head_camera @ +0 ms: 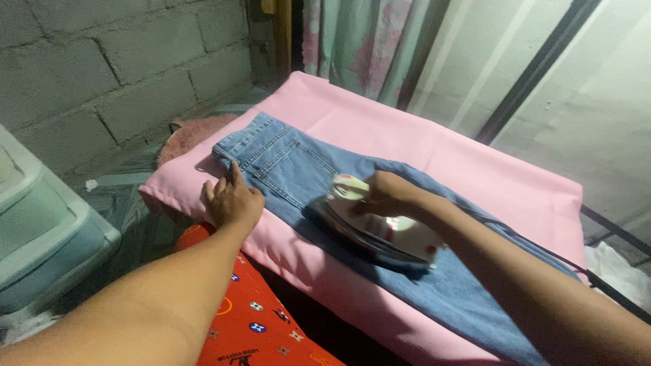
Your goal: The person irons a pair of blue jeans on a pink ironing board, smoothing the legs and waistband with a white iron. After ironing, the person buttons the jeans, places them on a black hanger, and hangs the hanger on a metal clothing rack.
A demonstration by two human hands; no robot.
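One view only, head camera. Blue jeans [305,169] lay flat on a pink-covered ironing board [434,146], waistband toward the block wall [102,61], legs running off to the lower right. Right hand [383,193] was wrapped around the handle of a white iron [380,230], fingers clamped on it, soleplate sitting on the denim just below the back pocket. Left hand [230,200] was pressed flat near the waistband, at the jeans' near edge, fingers spread apart, gripping nothing, just pinning the cloth. Iron's cord [542,251] trailed right, over the board edge. Orange patterned fabric [254,318] showed below the board; plastic drawers [41,230] stood at left, curtain [366,41] behind. Step, by my read: pressing the seat area, mid-stroke. Next move likely calls for keeping the denim taut under the left hand and clear of the soleplate's path.
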